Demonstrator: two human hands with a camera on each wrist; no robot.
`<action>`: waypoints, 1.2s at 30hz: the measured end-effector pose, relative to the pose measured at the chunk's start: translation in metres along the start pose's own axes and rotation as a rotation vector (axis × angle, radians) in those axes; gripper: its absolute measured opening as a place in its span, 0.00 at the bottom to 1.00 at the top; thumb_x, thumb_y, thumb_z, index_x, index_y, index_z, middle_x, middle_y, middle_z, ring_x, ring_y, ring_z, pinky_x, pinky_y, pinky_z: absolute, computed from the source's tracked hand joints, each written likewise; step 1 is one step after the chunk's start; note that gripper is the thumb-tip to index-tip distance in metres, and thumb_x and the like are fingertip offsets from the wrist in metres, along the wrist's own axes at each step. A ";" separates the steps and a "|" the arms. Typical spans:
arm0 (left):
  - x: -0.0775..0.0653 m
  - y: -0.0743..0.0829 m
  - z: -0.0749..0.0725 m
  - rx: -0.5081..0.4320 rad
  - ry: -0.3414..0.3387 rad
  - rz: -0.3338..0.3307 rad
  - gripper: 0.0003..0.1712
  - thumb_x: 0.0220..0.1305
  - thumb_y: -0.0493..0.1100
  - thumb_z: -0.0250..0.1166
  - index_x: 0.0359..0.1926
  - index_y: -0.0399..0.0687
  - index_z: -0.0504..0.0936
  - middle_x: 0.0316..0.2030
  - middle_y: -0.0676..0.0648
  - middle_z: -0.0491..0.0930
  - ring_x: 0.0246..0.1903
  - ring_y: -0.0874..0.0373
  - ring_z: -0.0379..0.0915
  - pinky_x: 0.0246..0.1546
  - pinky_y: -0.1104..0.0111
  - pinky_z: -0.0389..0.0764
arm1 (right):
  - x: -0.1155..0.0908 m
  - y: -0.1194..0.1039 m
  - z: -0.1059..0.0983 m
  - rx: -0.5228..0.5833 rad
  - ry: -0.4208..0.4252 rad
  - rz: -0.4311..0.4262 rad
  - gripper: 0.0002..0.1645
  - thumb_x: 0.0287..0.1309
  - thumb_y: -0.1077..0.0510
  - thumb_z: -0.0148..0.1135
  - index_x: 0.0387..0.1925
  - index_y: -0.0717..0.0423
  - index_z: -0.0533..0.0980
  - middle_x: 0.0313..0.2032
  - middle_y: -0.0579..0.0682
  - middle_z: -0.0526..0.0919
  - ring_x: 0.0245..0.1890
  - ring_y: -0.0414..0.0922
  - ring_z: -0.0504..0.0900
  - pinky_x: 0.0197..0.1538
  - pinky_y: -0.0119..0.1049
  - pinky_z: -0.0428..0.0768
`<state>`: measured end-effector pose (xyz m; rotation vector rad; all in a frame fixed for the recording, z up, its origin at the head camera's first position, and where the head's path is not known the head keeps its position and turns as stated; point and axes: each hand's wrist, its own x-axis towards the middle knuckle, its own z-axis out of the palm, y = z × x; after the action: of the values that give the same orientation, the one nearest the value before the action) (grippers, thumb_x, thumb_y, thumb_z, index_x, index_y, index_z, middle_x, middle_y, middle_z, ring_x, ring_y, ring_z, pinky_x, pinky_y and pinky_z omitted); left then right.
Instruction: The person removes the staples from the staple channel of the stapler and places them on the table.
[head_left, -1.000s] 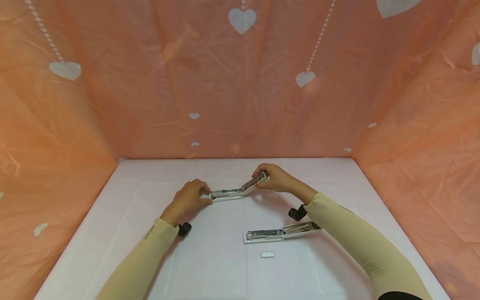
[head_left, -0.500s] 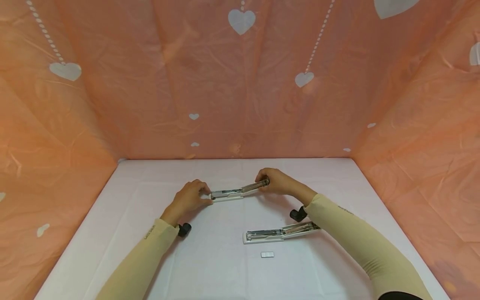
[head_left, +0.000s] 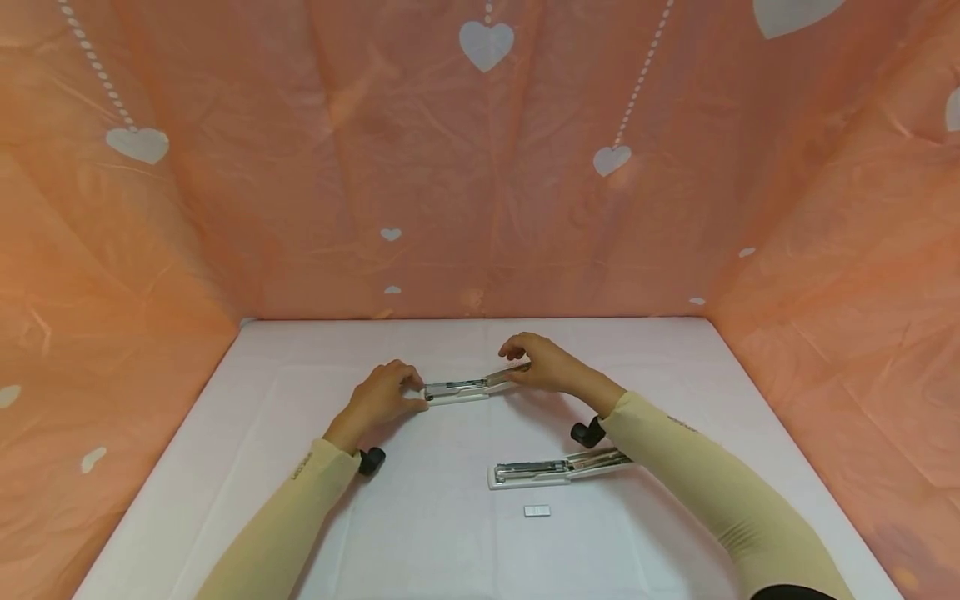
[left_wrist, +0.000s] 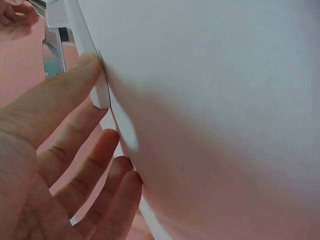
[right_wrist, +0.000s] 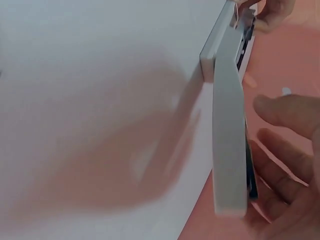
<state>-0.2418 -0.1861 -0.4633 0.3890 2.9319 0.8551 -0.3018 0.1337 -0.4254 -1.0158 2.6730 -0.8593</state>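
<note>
A white stapler [head_left: 459,397] lies at the back middle of the table, opened wide, with its metal magazine showing and its top arm slanting up to the right. At its left end, my left hand [head_left: 381,393] pinches the base: the thumb presses the front edge of the stapler's base [left_wrist: 101,92] and the forefinger goes behind it. My right hand [head_left: 551,367] is at the raised arm, hiding its tip in the head view. Seen from the right wrist, the stapler's white top arm [right_wrist: 229,135] stands beside my loosely spread fingers [right_wrist: 285,165], thumb apart from it.
Nearer the front lies a second opened white stapler [head_left: 530,473], its right end overlapped by my right sleeve [head_left: 697,467]. Just in front of it is a small grey block of staples [head_left: 537,511]. Orange cloth [head_left: 480,208] with hearts hangs around the white table [head_left: 420,517].
The stapler's top arm has swung lower to the right. My right hand has loosened its hold on the arm's tip and shifted slightly left. The left hand keeps its place.
</note>
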 end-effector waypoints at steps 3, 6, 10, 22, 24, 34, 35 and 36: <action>0.000 -0.001 0.000 0.002 0.001 0.011 0.16 0.63 0.47 0.81 0.47 0.47 0.88 0.51 0.45 0.83 0.52 0.44 0.75 0.53 0.45 0.79 | 0.004 -0.004 0.005 0.025 0.045 -0.026 0.21 0.66 0.64 0.73 0.57 0.70 0.81 0.52 0.64 0.84 0.56 0.61 0.82 0.62 0.54 0.82; 0.000 -0.002 0.000 0.007 0.001 0.011 0.16 0.63 0.47 0.81 0.48 0.47 0.88 0.51 0.45 0.83 0.53 0.44 0.76 0.54 0.45 0.79 | 0.009 -0.009 0.011 0.039 0.086 -0.051 0.18 0.66 0.64 0.73 0.55 0.68 0.82 0.51 0.63 0.85 0.54 0.60 0.83 0.63 0.54 0.80; 0.001 -0.002 0.001 0.015 -0.001 0.004 0.17 0.62 0.48 0.81 0.48 0.47 0.88 0.51 0.46 0.83 0.54 0.44 0.76 0.55 0.44 0.79 | 0.013 -0.015 0.020 0.065 0.092 -0.040 0.16 0.66 0.63 0.74 0.53 0.65 0.84 0.49 0.59 0.87 0.51 0.56 0.84 0.60 0.51 0.82; 0.001 -0.002 0.001 0.024 -0.005 -0.023 0.17 0.63 0.49 0.81 0.48 0.49 0.88 0.53 0.45 0.82 0.55 0.44 0.75 0.54 0.44 0.79 | 0.025 -0.030 0.041 0.118 0.038 -0.083 0.14 0.67 0.66 0.72 0.52 0.66 0.85 0.45 0.56 0.86 0.44 0.46 0.85 0.50 0.34 0.86; 0.001 -0.002 0.001 0.028 -0.003 -0.024 0.16 0.63 0.48 0.81 0.48 0.48 0.88 0.52 0.46 0.82 0.54 0.44 0.75 0.54 0.44 0.79 | 0.027 -0.031 0.044 0.097 0.035 -0.103 0.13 0.67 0.65 0.72 0.51 0.65 0.85 0.44 0.55 0.86 0.43 0.44 0.84 0.49 0.33 0.85; 0.002 -0.003 0.002 0.031 -0.001 -0.001 0.17 0.63 0.48 0.80 0.48 0.48 0.87 0.52 0.46 0.82 0.53 0.44 0.75 0.53 0.44 0.80 | 0.032 -0.039 0.051 0.066 -0.017 -0.114 0.09 0.67 0.63 0.73 0.48 0.59 0.89 0.42 0.50 0.85 0.42 0.39 0.83 0.49 0.30 0.82; 0.002 -0.003 0.002 0.033 -0.001 -0.001 0.17 0.63 0.49 0.80 0.47 0.48 0.87 0.52 0.46 0.82 0.53 0.44 0.75 0.53 0.44 0.80 | 0.032 -0.040 0.052 0.067 -0.020 -0.114 0.09 0.67 0.63 0.73 0.47 0.59 0.89 0.42 0.50 0.85 0.42 0.39 0.84 0.49 0.29 0.82; 0.002 -0.003 0.002 0.034 -0.001 -0.001 0.17 0.63 0.49 0.80 0.48 0.48 0.87 0.52 0.46 0.82 0.53 0.44 0.75 0.53 0.44 0.80 | 0.032 -0.040 0.052 0.066 -0.021 -0.117 0.09 0.67 0.63 0.73 0.47 0.59 0.89 0.42 0.50 0.85 0.42 0.39 0.84 0.49 0.29 0.82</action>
<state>-0.2442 -0.1871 -0.4665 0.3897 2.9491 0.8054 -0.2864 0.0646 -0.4438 -1.1683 2.5718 -0.9461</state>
